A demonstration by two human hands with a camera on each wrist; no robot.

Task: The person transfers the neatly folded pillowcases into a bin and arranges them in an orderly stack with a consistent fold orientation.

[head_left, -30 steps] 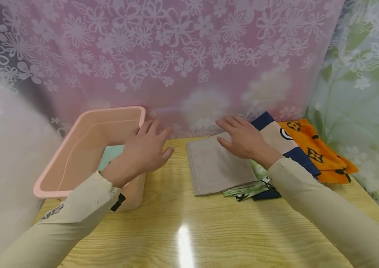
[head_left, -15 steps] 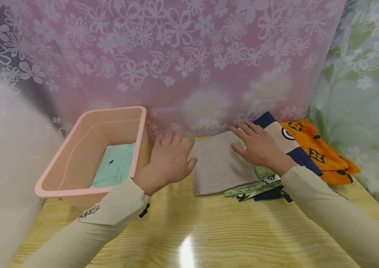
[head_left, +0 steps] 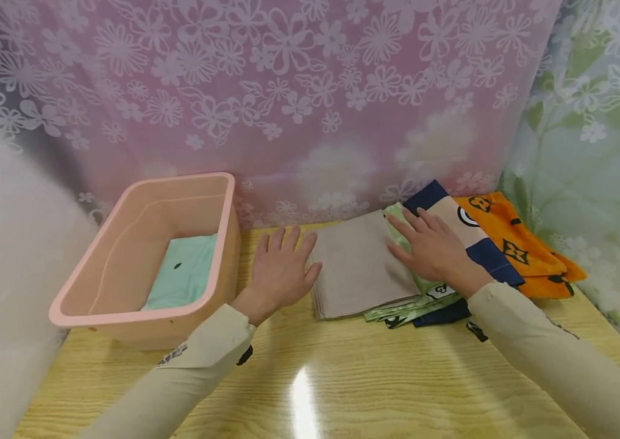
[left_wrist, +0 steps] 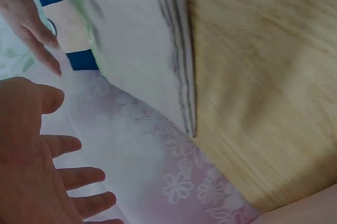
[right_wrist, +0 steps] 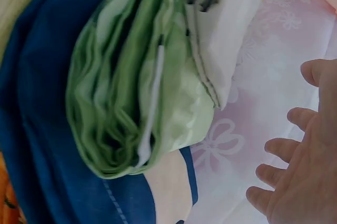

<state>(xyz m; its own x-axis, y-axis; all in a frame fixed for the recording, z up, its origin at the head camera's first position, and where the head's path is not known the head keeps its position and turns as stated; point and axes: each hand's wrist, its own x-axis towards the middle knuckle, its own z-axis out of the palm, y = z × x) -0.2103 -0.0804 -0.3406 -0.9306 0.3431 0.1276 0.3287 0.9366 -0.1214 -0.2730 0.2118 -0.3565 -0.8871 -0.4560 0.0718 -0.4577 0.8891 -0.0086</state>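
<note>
My left hand (head_left: 282, 271) hovers between the pink basin and the fabric pile, fingers spread, holding nothing. Above the right part of the pile is my right hand (head_left: 431, 247), its fingers spread as well and nothing in them. A folded beige-grey cloth (head_left: 361, 265) lies uppermost at the pile's left side. Under it a folded green patterned cloth (right_wrist: 126, 87) shows its stacked layers in the right wrist view. Lower still sits a navy and cream cloth (head_left: 488, 259), and an orange cloth (head_left: 518, 247) with dark motifs lies at the far right.
A pink plastic basin (head_left: 227, 238) stands on the left of the wooden table (head_left: 364, 378), with a folded mint-green cloth (head_left: 183, 274) inside. A floral curtain (head_left: 288, 122) hangs behind the table, and pale drapes border both sides.
My left hand has moved right, away from over the basin, uncovering the mint-green cloth. My right hand has shifted right above the pile. The cloths look unmoved.
</note>
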